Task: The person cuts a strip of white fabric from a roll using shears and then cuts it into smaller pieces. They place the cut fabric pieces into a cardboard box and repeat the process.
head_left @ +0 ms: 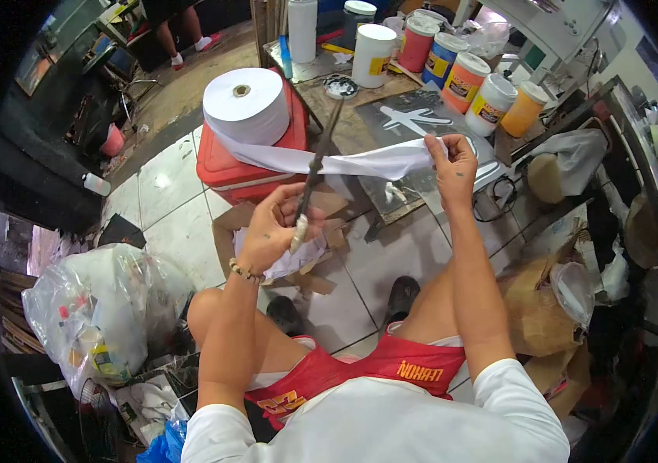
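Note:
A pair of dark scissors (313, 166) with a pale wrapped handle is in my left hand (275, 228), its long blades pointing up and away. The blades cross the white fabric strip (379, 162); whether they touch it I cannot tell. My right hand (455, 166) pinches the strip's free end between thumb and fingers and holds it out to the right. From there the strip runs left to a large white roll (244, 116), which sits on a red cooler box (217, 162). Below my left hand, an open cardboard box (229, 235) holds white pieces.
Several paint tubs (464, 81) stand on the worktable (352, 127) at the back right. A dark board (406, 116) with white lettering lies there. A clear bag of bottles (109, 309) is at left, brown paper bags (541, 305) at right. Another person's legs (178, 35) show far back.

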Demonstrator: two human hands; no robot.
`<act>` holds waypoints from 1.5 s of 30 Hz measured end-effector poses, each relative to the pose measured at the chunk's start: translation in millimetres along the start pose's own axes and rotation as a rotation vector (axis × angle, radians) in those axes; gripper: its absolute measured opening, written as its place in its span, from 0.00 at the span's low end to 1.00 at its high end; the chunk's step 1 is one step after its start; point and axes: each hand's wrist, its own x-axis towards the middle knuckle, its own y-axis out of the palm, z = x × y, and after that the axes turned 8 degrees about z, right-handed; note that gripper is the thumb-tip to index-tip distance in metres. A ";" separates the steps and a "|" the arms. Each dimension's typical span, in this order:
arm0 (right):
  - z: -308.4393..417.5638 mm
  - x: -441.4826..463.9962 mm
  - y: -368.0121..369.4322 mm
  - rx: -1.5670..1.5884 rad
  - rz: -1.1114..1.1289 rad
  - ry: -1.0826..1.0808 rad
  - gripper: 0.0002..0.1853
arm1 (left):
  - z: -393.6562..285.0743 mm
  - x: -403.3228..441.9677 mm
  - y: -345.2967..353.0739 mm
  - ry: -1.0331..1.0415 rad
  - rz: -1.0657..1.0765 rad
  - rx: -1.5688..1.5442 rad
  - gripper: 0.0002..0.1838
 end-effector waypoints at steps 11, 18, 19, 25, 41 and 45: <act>16.3 -4.7 -53.3 0.043 -0.100 -0.057 0.15 | 50.6 -6.5 57.5 -0.168 0.634 -0.240 0.41; 29.1 -22.6 -68.1 0.136 -0.100 0.039 0.15 | 91.1 -6.0 90.1 -0.332 0.730 -0.202 0.47; 29.9 -25.3 -67.9 0.156 -0.086 0.052 0.14 | 88.9 -4.2 93.4 -0.337 0.669 -0.211 0.48; 34.7 -39.5 -72.9 0.284 0.090 0.114 0.14 | 73.8 13.7 94.9 -0.275 0.565 -0.254 0.50; 30.3 -27.1 -82.9 0.410 0.711 0.574 0.18 | 61.7 8.1 82.2 -0.207 0.560 -0.183 0.44; 26.2 -36.5 -61.8 0.157 0.749 0.483 0.17 | 61.1 5.6 79.7 -0.226 0.566 -0.118 0.44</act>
